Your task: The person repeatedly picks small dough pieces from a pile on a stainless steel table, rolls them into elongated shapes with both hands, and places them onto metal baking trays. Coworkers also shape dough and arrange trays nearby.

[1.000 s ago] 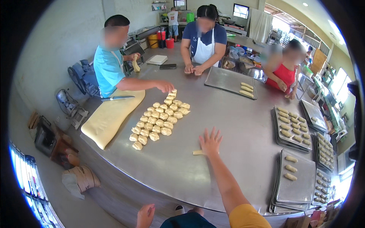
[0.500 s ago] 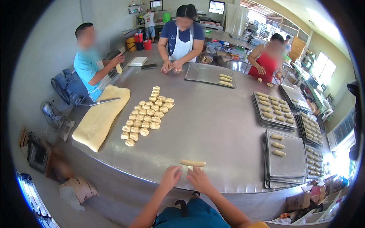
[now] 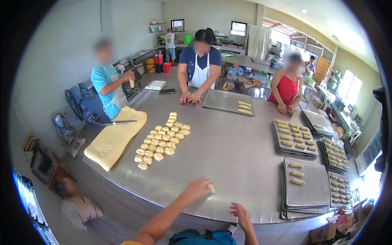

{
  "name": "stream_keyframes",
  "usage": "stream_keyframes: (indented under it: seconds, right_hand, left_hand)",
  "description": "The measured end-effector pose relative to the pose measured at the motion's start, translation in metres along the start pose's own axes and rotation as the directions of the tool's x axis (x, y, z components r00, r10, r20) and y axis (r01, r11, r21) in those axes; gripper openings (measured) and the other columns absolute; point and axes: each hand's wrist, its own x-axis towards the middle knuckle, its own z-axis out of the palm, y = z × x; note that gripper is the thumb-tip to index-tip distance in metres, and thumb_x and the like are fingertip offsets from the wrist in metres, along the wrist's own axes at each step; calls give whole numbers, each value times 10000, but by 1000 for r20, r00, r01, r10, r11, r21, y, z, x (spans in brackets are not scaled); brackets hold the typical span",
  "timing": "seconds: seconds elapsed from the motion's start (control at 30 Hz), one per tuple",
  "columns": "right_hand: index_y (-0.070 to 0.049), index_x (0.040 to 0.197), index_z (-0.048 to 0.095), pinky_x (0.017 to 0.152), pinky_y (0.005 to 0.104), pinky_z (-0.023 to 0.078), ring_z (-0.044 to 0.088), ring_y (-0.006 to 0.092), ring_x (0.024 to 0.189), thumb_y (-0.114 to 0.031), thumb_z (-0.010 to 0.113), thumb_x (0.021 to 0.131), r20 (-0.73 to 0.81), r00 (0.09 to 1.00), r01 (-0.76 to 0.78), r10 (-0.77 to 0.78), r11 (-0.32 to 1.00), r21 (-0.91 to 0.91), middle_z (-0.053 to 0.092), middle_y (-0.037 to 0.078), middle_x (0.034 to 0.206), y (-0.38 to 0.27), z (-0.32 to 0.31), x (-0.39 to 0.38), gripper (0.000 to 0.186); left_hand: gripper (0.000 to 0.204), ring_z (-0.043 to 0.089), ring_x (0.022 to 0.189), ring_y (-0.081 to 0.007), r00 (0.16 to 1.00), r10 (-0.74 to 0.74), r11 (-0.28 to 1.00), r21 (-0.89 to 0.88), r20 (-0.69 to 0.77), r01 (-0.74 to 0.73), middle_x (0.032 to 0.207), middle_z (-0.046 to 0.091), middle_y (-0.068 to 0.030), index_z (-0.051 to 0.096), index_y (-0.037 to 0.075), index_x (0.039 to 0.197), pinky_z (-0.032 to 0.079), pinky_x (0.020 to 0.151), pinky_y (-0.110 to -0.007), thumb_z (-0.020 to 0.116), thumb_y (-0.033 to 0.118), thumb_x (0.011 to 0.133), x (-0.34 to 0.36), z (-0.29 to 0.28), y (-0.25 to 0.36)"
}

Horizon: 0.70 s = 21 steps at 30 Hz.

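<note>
My left hand (image 3: 197, 188) reaches over the steel table near its front edge, fingers curled round a pale dough roll (image 3: 211, 188). One end of the roll shows past the fingertips; the rest is hidden under the hand. Lower and to the right, my right hand (image 3: 242, 216) is held at the table edge with its fingers apart and nothing in it. Small dough pieces (image 3: 162, 140) lie in a cluster on the table, left of centre. Three shaped rolls (image 3: 297, 173) rest on the near right baking tray (image 3: 312, 192), which tops a stack.
A large dough slab (image 3: 114, 141) with a knife (image 3: 120, 122) on it covers the table's left side. More trays of rolls (image 3: 295, 134) stand at the right. A co-worker (image 3: 200, 67) works dough opposite; others stand left and right. A far tray (image 3: 222, 102) holds a few rolls.
My left hand has moved right and forward onto the dough roll and closed round it. My right hand has drawn away to the right. The view has shifted slightly.
</note>
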Motion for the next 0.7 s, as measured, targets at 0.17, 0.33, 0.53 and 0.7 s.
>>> stream_keyframes:
  seconds: [0.17, 0.33, 0.53, 0.7]
  right_hand:
    - [-62, 1424, 487, 910, 376, 528, 663, 276, 1044, -447, 398, 1068, 96, 986, -158, 133, 923, 352, 616, 170, 1271, -21, -31, 30, 532]
    - [-63, 1387, 496, 884, 389, 552, 655, 283, 1060, -407, 453, 1052, 82, 979, -186, 189, 643, 743, 586, 175, 1288, -18, -114, 41, 482]
    - [-4, 1193, 598, 735, 303, 592, 711, 222, 873, -188, 607, 999, -254, 965, 105, 63, 798, 594, 688, 135, 1030, -13, -274, 20, 268]
    - [11, 1143, 611, 707, 300, 599, 723, 205, 826, -159, 662, 976, -401, 915, 139, -41, 966, 218, 706, 126, 964, -20, -383, 17, 244]
  left_hand:
    - [197, 656, 885, -325, 988, 153, 988, -22, -23, -154, 1011, 638, -122, 700, 104, 1089, 539, 767, -400, 629, 113, 905, 36, 8, 102]
    - [246, 696, 864, -251, 968, 247, 913, -341, 33, -222, 1016, 664, -110, 711, 65, 1099, 558, 747, -329, 701, 30, 856, 84, 57, 178]
    - [192, 700, 858, -128, 969, 40, 736, -663, 243, 136, 1013, 680, -70, 709, 17, 1060, 574, 779, -250, 746, 13, 872, 140, 164, 222]
    - [148, 686, 843, -108, 988, 66, 576, -814, 139, 76, 932, 714, -48, 707, 14, 1027, 568, 768, -245, 750, 40, 887, 180, 259, 271]
